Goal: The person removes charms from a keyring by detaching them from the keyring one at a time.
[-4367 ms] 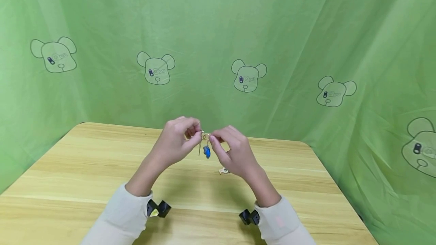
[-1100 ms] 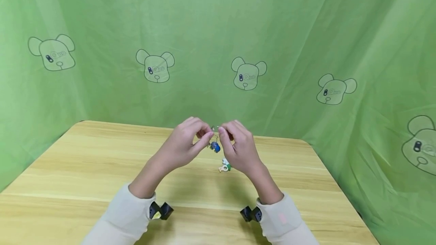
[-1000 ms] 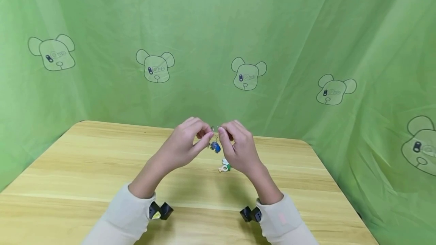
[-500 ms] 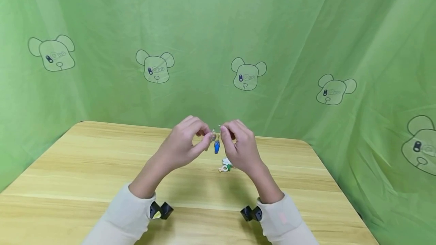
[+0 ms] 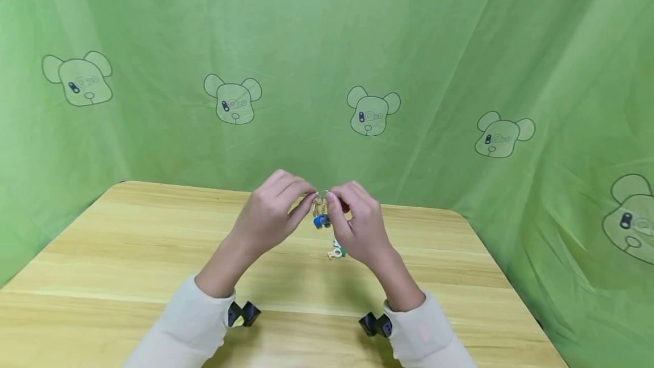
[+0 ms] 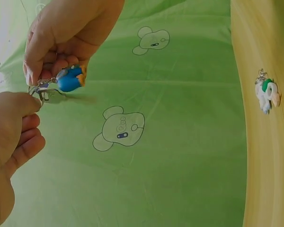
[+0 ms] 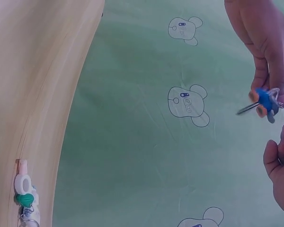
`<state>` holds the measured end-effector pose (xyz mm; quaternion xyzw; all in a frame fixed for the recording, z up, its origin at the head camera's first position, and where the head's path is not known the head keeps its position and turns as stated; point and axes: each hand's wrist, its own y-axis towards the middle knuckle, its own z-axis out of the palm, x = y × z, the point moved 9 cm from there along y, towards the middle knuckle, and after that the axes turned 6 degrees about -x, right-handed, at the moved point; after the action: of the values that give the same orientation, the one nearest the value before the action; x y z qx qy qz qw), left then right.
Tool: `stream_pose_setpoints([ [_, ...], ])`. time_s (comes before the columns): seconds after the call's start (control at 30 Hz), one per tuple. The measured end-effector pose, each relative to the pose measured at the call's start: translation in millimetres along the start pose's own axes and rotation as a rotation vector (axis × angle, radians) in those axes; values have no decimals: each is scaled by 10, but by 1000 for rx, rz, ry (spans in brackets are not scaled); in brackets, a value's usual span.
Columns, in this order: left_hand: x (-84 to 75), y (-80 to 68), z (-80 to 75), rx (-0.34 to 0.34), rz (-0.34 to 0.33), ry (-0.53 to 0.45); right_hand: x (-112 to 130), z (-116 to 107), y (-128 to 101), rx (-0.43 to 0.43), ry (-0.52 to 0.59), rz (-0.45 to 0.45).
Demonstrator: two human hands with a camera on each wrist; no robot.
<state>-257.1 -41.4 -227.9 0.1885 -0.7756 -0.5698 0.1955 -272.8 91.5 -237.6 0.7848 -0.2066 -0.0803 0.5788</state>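
Note:
Both hands are raised over the wooden table point(image 5: 128, 243), fingertips almost meeting. Between them is a small metal key ring point(image 5: 321, 194) carrying a blue charm point(image 5: 322, 221) and a silver key point(image 6: 52, 96). My left hand point(image 5: 304, 201) pinches the ring from the left and my right hand point(image 5: 337, 207) pinches it from the right. In the left wrist view the blue charm point(image 6: 70, 79) hangs just under the right hand's fingers point(image 6: 52, 61). In the right wrist view the key point(image 7: 248, 109) sticks out sideways beside the blue charm point(image 7: 263, 101).
A small white and green charm point(image 5: 336, 253) with a ring lies on the table just under the hands, also in the wrist views as the same charm point(image 6: 266, 93) point(image 7: 24, 194). Green cloth point(image 5: 460, 44) with bear prints walls the table's back and sides.
The hands have drawn slightly closer on the ring. The blue charm has swung from hanging upright to lying sideways. The charm on the table has not moved.

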Motion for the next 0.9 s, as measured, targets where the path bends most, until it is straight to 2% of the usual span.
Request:
stream_pose_setpoints([
  [0.23,3,0,-28,-17,-5,9,41,13,-5,12,12,-20],
  [0.5,9,9,-52,-31,-11,8,9,91,-42,92,48,22],
  [0.63,42,14,-74,-45,-38,-4,-8,125,-62,118,48,41],
  [0.9,65,-3,-77,-66,-54,-31,1,102,-55,92,10,22],
])
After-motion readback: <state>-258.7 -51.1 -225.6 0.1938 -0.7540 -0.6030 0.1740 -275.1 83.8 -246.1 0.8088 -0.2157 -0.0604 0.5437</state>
